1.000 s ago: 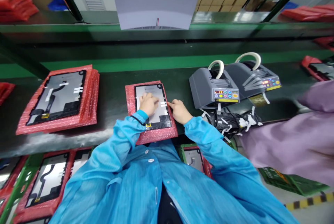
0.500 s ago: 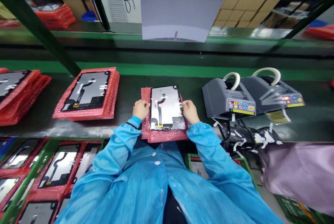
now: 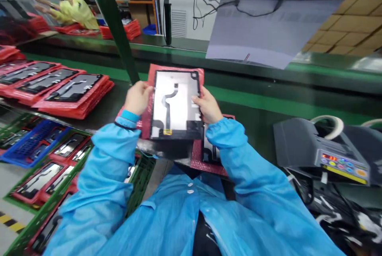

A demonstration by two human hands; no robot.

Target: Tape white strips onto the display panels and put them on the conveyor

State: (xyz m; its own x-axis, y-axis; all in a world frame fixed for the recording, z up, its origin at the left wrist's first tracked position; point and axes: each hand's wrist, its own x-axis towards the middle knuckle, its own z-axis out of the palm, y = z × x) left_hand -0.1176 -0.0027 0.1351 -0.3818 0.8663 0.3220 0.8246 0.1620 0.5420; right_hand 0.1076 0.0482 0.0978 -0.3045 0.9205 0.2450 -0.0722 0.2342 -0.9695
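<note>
Both my hands hold up a tablet screen panel (image 3: 182, 101) lying on a red bubble-wrap sheet (image 3: 146, 119). The panel's silver back faces me, with a dark flex cable down its middle and a yellow-edged connector at the lower end. My left hand (image 3: 137, 99) pinches the left edge of the wrap. At the right edge, my right hand (image 3: 209, 106) grips panel and wrap together, its thumb lying over the panel's face. Below, another screen panel (image 3: 207, 150) on red wrap rests on the bench, partly hidden by the raised panel and my right sleeve.
Stacks of wrapped panels (image 3: 74, 89) stand on the bench at left. Beneath it are green crates (image 3: 18, 186) and a blue basket (image 3: 18, 156) with more panels. A grey tape dispenser (image 3: 298, 140) sits at right. Across the line is a person in yellow (image 3: 82, 11).
The panel and its wrap have risen off the bench, with both hands holding them, uncovering another panel beneath. My view has turned left, bringing more stacks and the other person into sight.
</note>
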